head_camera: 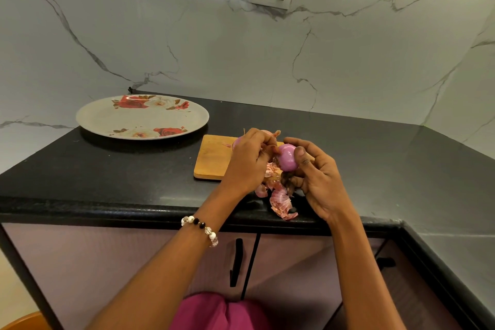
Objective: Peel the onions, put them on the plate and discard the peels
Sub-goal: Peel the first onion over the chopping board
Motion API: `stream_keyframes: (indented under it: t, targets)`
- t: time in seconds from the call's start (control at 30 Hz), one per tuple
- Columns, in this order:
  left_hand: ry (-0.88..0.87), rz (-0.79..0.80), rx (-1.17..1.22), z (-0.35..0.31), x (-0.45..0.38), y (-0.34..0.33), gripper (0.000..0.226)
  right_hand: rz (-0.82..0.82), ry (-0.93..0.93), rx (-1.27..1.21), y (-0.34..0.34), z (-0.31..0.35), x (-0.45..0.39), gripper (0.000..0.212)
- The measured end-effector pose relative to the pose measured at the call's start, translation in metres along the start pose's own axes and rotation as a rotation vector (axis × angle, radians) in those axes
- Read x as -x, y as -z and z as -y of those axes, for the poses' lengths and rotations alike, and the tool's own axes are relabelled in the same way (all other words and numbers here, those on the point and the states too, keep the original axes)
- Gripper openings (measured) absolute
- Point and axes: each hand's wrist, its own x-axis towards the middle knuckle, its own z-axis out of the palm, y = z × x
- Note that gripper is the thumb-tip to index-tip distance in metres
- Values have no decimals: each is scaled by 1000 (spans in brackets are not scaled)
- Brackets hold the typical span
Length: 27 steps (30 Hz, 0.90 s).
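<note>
Right hand grips onion; left hand pinches skin.

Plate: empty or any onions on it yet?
Empty. The plate shows only its floral print; the onion being peeled is in the right hand.

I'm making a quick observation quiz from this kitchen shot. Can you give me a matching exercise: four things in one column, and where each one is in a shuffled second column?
Things:
1. flowered plate
2. peeled onion
3. loose peels
4. cutting board

Places:
A. on the counter, under the hands
B. heaped near the counter's front edge
C. far left on the counter, nothing on it
D. held in the right hand

Pairs: 1-C, 2-D, 3-B, 4-A
</note>
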Motion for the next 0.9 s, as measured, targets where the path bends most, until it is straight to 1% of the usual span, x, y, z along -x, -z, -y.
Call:
stream_keyframes:
  t: [0.07, 0.2, 0.3, 0.37, 0.53, 0.77, 0.9]
  targets:
    - [56, -22, 51, -1, 0, 2, 15, 6, 16, -29, -1, 2, 1, 35]
    - [88, -56, 90, -4, 2, 2, 3, 15, 40, -34, 0, 2, 2, 38]
    - [89, -32, 110, -4, 2, 4, 19, 8, 51, -15, 0, 2, 2, 44]
    - [85, -16, 114, -3, 3, 5, 26, 17, 51, -25, 0, 2, 2, 45]
    - [166, -9, 210, -2, 5, 6, 24, 23, 44, -13, 1, 2, 2, 45]
    - [164, 30, 257, -2, 5, 7, 25, 21, 33, -28, 0, 2, 2, 46]
    - [209, 34, 328, 0, 4, 6, 26, 22, 21, -66, 1, 3, 3, 46]
